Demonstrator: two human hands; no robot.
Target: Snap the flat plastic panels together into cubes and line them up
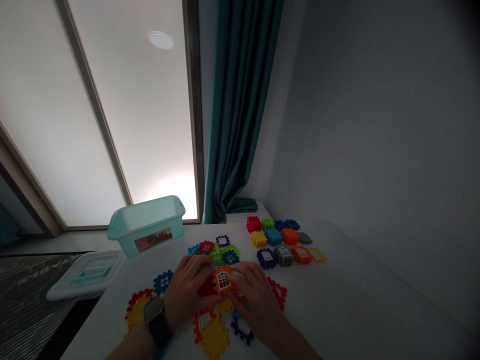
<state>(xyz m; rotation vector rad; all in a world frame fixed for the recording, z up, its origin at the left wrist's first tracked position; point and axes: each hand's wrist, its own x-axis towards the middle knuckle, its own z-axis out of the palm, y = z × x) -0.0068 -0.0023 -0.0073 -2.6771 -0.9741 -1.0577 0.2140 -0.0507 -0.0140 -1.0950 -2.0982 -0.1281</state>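
Fingers [245,274] — orange tile [222,280] between.

Dim room; large window [142,125] with frosted panes, pale daylight behind, brightest low by the frame; dark mullion [93,105] slants across it; pale round disc [161,40] high in the pane; teal curtain [240,110] hangs bunched in the corner, hem pooled at the white counter's [356,300] far edge; plain grey wall [375,125] right; dark striped floor [26,300] left.
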